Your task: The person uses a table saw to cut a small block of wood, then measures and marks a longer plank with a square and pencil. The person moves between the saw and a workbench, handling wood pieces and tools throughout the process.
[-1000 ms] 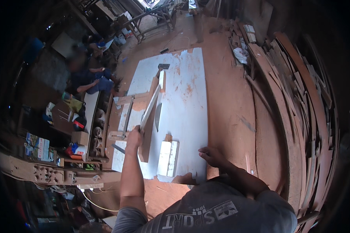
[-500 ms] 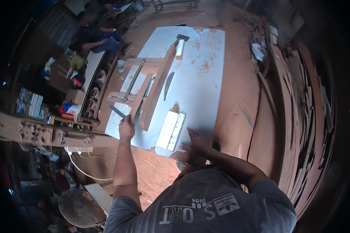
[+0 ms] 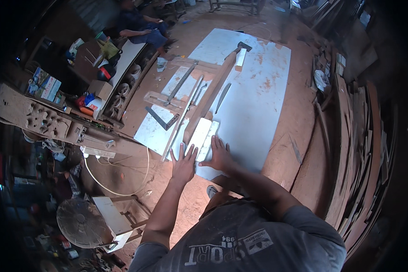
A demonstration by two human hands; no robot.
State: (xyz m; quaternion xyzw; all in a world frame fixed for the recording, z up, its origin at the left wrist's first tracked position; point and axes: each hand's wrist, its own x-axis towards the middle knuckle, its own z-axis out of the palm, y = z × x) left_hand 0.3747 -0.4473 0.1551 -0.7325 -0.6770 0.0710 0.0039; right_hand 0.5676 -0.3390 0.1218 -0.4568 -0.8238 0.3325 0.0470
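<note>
On a white board (image 3: 263,115) my left hand (image 3: 184,164) lies with fingers spread at the lower end of a white block (image 3: 199,131). My right hand (image 3: 218,156), fingers also apart, rests against the block's right side. The block lies along a long brown beam (image 3: 215,93), with a narrow strip (image 3: 178,131) to their left. A dark square tool (image 3: 162,120) and a wooden frame (image 3: 154,98) with a metal bar lie farther left. A curved dark tool (image 3: 222,97) is right of the beam; a hammer head (image 3: 244,46) and a short white piece (image 3: 240,58) are at its far end.
A seated person (image 3: 143,31) is at the upper left beside a cluttered bench (image 3: 128,61). Stacked planks (image 3: 362,149) line the right. At lower left are a dusty round fan (image 3: 81,220), a pale cord (image 3: 104,181) and a power strip (image 3: 95,151).
My left hand has let go of the narrow strip and moved right to the white block. My right hand has moved onto the block, which now lies closer to the beam.
</note>
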